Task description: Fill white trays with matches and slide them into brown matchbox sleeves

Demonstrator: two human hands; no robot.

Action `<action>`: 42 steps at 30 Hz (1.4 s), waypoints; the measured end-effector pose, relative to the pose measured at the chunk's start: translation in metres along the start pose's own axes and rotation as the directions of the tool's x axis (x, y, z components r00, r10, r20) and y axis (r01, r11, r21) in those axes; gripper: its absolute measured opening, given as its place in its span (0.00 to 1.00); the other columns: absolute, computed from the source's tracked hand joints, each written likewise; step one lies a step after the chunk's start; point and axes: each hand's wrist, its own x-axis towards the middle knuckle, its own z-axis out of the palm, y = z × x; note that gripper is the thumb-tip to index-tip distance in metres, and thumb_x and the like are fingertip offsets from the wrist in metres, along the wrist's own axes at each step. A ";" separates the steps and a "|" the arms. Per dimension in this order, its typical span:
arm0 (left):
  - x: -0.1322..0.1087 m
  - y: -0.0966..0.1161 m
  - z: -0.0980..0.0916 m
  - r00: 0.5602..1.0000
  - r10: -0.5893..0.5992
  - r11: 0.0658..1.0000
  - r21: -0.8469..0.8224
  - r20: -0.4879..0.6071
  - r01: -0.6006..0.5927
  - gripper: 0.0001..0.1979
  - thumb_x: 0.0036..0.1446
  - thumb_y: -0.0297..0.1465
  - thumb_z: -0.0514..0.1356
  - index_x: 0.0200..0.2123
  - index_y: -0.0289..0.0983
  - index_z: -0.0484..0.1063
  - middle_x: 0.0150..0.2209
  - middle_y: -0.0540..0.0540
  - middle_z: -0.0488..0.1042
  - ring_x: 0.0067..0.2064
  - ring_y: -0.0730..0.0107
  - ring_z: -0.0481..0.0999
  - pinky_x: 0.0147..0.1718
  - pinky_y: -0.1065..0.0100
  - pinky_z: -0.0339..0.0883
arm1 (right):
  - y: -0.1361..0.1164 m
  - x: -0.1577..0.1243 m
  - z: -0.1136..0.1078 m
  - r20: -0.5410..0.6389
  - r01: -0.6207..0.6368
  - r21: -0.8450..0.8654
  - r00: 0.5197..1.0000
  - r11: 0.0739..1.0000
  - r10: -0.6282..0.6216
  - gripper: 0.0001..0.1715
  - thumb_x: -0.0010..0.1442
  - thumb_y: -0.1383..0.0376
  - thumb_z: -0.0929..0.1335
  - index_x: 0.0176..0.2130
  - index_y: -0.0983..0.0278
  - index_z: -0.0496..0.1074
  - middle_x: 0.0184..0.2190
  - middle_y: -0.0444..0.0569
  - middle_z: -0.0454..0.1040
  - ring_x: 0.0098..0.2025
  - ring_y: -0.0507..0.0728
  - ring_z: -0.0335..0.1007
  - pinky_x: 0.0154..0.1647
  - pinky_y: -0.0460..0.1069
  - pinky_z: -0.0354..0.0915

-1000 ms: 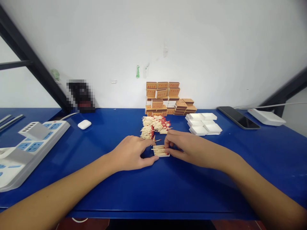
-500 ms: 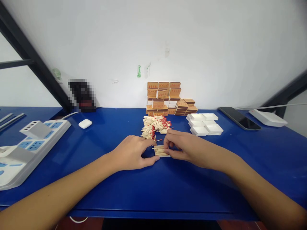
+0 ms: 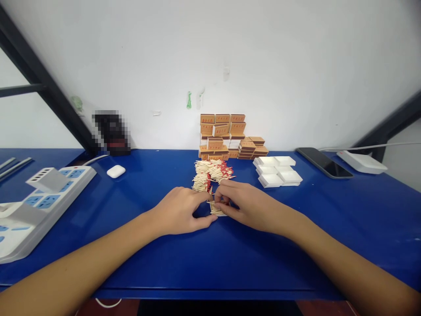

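Note:
A small white matchbox tray [image 3: 222, 215] filled with matchsticks [image 3: 215, 210] lies on the blue table in front of me. My left hand [image 3: 180, 211] grips the tray's left end between thumb and forefinger. Over the tray's right part, my right hand [image 3: 241, 204] is closed in a pinch on matchsticks, and its fingers hide much of that side. Just behind both hands spreads a loose heap of red-tipped matches [image 3: 207, 173], several with their heads to the right.
Stacked orange matchboxes [image 3: 222, 136] stand against the wall. White empty trays [image 3: 278, 171] are piled to the right, near a dark phone [image 3: 324, 162] and a white flat box [image 3: 362, 162]. On the left are a power strip [image 3: 70, 188] and a white earbud case [image 3: 116, 171].
My right hand has shifted left over the tray, covering more of its middle. The left hand keeps its place at the tray's left end. The whole view has moved slightly.

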 end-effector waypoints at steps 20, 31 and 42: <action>0.000 0.000 0.000 1.000 0.009 1.000 -0.013 -0.003 -0.009 0.16 0.64 0.42 0.64 0.48 0.38 0.78 0.22 0.55 0.69 0.23 0.72 0.69 0.26 0.70 0.57 | 0.005 -0.003 -0.008 -0.011 0.008 -0.142 1.000 0.990 -0.010 0.08 0.72 0.68 0.67 0.38 0.63 0.73 0.39 0.47 0.72 0.32 0.52 0.68 0.33 0.49 0.59; 0.000 -0.001 0.003 1.000 -0.003 1.000 -0.019 -0.011 0.003 0.15 0.63 0.43 0.64 0.45 0.38 0.78 0.21 0.55 0.68 0.23 0.72 0.68 0.26 0.70 0.56 | -0.003 -0.003 -0.006 0.065 0.039 0.069 0.997 0.997 -0.044 0.06 0.71 0.66 0.68 0.38 0.61 0.74 0.39 0.45 0.73 0.36 0.52 0.70 0.39 0.49 0.63; 0.000 -0.002 0.002 1.000 -0.001 1.000 -0.008 -0.005 0.001 0.16 0.63 0.43 0.64 0.48 0.39 0.78 0.22 0.55 0.70 0.23 0.72 0.70 0.27 0.70 0.59 | 0.002 -0.006 -0.009 0.023 -0.002 -0.065 1.000 0.998 0.004 0.07 0.72 0.65 0.67 0.40 0.62 0.75 0.41 0.48 0.73 0.36 0.54 0.69 0.36 0.50 0.61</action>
